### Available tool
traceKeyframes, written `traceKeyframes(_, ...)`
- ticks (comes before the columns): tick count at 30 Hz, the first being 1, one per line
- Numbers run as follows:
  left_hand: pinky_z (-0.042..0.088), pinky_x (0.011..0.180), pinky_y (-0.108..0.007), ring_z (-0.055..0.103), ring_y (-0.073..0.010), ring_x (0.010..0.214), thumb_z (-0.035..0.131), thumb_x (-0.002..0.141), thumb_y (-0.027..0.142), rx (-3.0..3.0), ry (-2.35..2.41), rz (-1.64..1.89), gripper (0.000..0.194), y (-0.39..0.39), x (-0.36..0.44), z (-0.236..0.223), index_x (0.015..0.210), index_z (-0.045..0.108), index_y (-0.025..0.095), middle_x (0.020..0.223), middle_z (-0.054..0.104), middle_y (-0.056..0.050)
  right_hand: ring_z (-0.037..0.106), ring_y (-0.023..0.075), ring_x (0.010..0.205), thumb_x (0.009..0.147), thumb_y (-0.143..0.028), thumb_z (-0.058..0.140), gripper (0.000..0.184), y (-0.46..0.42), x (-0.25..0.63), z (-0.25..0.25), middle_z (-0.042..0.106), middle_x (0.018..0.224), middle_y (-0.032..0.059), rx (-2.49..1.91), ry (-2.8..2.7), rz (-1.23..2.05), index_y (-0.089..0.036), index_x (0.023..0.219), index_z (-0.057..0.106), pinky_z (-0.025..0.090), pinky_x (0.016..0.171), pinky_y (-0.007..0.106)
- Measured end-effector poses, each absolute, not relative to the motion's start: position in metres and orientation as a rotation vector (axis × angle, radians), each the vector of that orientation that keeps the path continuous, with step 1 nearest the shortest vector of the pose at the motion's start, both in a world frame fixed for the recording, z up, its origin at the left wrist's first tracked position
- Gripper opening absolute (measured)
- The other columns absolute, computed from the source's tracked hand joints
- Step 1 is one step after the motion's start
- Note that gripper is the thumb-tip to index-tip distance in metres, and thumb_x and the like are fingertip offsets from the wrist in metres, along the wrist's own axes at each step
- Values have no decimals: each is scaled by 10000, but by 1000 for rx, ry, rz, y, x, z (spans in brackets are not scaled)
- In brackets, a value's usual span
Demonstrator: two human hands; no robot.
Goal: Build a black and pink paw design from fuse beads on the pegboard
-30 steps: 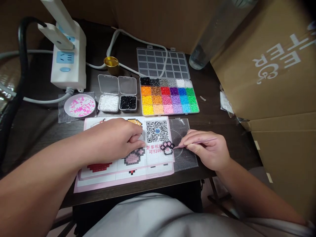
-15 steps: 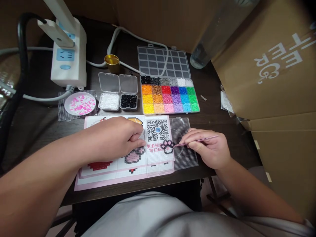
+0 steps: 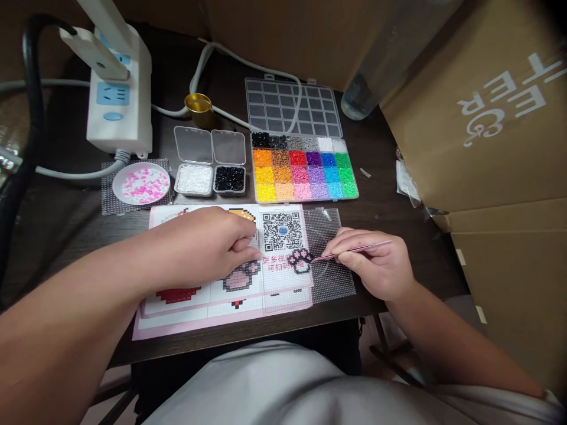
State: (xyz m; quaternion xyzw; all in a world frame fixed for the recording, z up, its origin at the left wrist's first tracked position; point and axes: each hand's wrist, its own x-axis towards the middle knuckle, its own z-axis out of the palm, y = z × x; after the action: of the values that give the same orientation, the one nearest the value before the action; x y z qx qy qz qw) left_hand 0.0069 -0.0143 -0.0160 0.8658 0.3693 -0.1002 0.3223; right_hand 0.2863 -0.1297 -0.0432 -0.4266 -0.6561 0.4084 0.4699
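Note:
In my right hand [image 3: 376, 262] is a pair of pink tweezers [image 3: 357, 249], the tip pointing left at the right edge of a paw-shaped bead figure [image 3: 301, 261]. The figure has a black outline and pink toe beads and sits on a clear pegboard [image 3: 332, 277]. My left hand [image 3: 234, 239] rests with curled fingers over the printed pattern sheet [image 3: 177, 319], left of the figure. Whatever its fingertips pinch, if anything, is hidden. A printed pink paw [image 3: 239, 278] shows below that hand, and a QR code [image 3: 283, 231] lies right of it.
Behind the sheet stand a bead box [image 3: 305, 168] with many colours, small cases of white beads [image 3: 194, 179] and black beads [image 3: 229, 178], and a dish of pink and white beads [image 3: 142, 184]. A power strip [image 3: 119, 100], gold cup [image 3: 198, 109] and clear cylinder [image 3: 361, 97] stand farther back.
The camera view has shifted slightly. Both hands keep nearly the same places, and the tweezers' tip stays at the paw figure's right edge.

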Motion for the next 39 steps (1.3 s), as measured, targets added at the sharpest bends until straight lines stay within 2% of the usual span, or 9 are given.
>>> traceKeyframes(12,255,462,-321,357,-145,464,590,873,489,2354,978,-306,434,-15,3,-20,581,379,246,526,493,0,734,171,805,929,-59,670,228,-127,288,-47,805,874,52,-1021,-1540,1038,-214,969,833,590,751,320)
traceKeyframes(19,257,457,-328,351,-146,451,600,859,491,2337,959,-245,430,-15,2,-21,571,391,249,507,487,2,743,197,764,901,-45,684,200,-126,286,-43,811,855,91,-1030,-1622,992,-174,947,830,598,724,350)
traceKeyframes(31,245,433,-319,354,-128,426,615,852,485,2301,982,-303,440,-15,6,-17,558,396,240,494,469,12,748,206,769,887,-32,691,215,-128,286,-44,814,862,85,-1014,-1646,961,-188,957,821,604,729,362)
traceKeyframes(39,259,438,-323,401,-138,455,603,853,460,2330,955,-302,397,-15,7,-14,578,418,241,547,542,-10,751,218,763,889,-65,701,204,-128,286,-43,818,863,82,-1032,-1646,967,-210,955,829,611,721,380)
